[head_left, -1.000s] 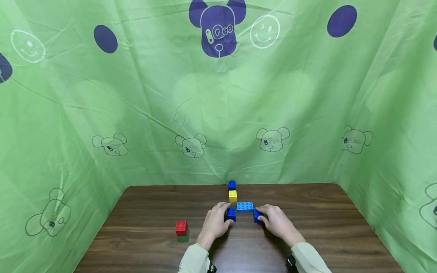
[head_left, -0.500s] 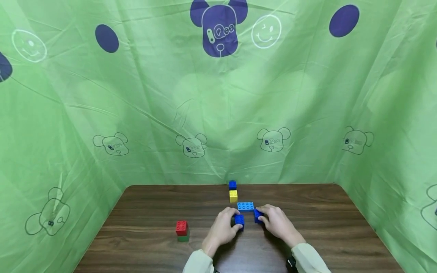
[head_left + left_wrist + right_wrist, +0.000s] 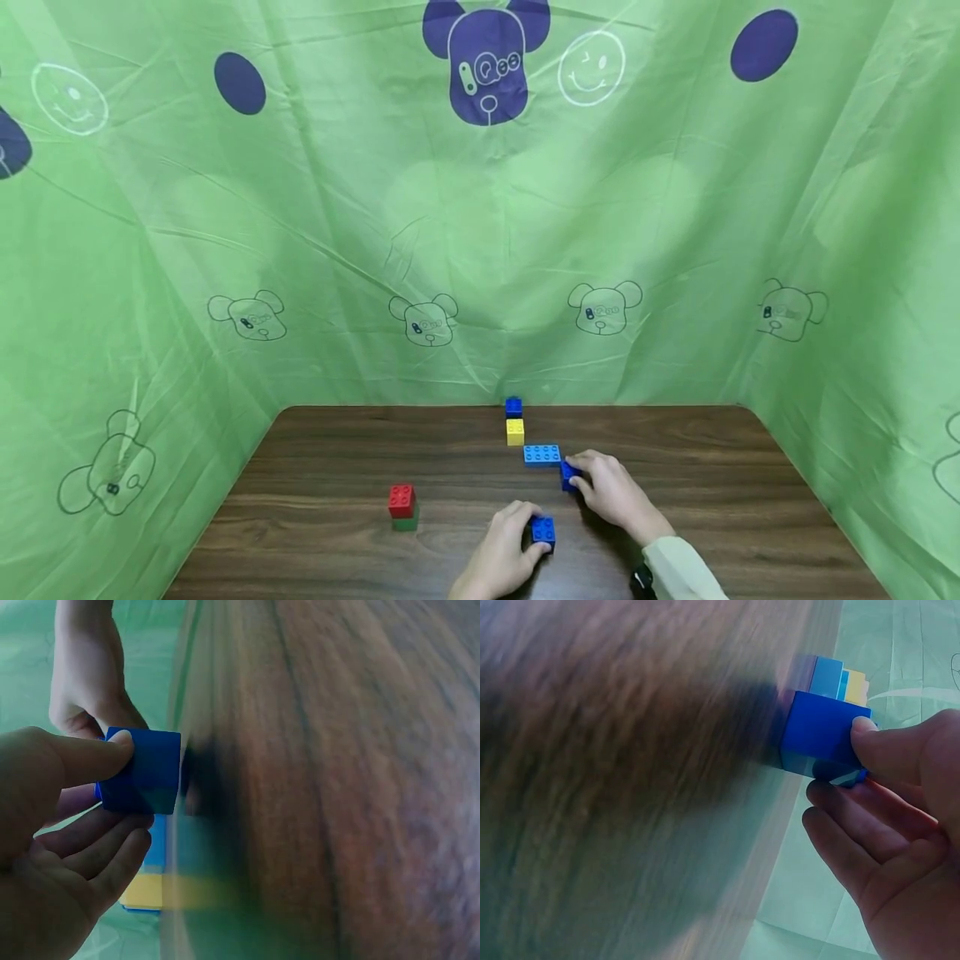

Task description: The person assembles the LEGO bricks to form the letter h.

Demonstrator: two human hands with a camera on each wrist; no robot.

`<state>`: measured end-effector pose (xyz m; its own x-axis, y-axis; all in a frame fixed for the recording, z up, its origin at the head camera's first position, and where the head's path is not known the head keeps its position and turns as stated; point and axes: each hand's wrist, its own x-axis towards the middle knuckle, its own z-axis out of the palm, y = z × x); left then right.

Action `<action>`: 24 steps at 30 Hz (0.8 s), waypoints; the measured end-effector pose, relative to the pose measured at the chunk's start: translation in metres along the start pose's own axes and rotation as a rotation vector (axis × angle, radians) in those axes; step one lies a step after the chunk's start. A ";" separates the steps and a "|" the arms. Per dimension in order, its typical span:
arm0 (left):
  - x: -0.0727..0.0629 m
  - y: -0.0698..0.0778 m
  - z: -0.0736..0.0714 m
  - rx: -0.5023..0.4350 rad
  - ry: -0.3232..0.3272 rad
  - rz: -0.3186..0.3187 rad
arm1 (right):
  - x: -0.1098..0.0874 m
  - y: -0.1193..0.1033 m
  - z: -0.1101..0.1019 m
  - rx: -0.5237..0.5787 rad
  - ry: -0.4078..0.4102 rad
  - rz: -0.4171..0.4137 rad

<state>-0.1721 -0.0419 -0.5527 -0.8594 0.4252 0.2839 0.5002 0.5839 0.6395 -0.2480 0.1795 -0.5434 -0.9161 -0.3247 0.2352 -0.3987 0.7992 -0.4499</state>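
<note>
My left hand pinches a dark blue toy brick between thumb and fingers, near the front of the brown table. In the left wrist view this brick is close beside the wood surface, with its dark reflection next to it. Farther back, my right hand grips a second dark blue brick at the front right corner of a long light blue brick. In the right wrist view the thumb presses on one side of that brick and the fingertips lie under its other side.
A yellow brick and another dark blue brick stand in line behind the light blue one. To the left, a red brick sits on a green brick. Green printed cloth hangs behind the wooden table.
My left hand has carried its blue brick from left of the light blue brick toward the front and right. The right hand has kept its grip in nearly the same place.
</note>
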 end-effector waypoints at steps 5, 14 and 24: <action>0.000 -0.010 0.003 -0.059 -0.008 -0.033 | -0.001 -0.002 0.002 0.003 -0.011 0.005; 0.003 -0.016 0.002 -0.098 -0.049 -0.107 | -0.004 0.001 0.004 -0.018 0.016 -0.015; 0.004 -0.024 0.006 -0.209 -0.049 -0.142 | -0.010 0.001 0.009 -0.053 0.030 -0.005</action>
<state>-0.1868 -0.0503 -0.5708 -0.9107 0.3853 0.1487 0.3374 0.4866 0.8058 -0.2400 0.1789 -0.5536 -0.9123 -0.3140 0.2629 -0.3995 0.8236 -0.4026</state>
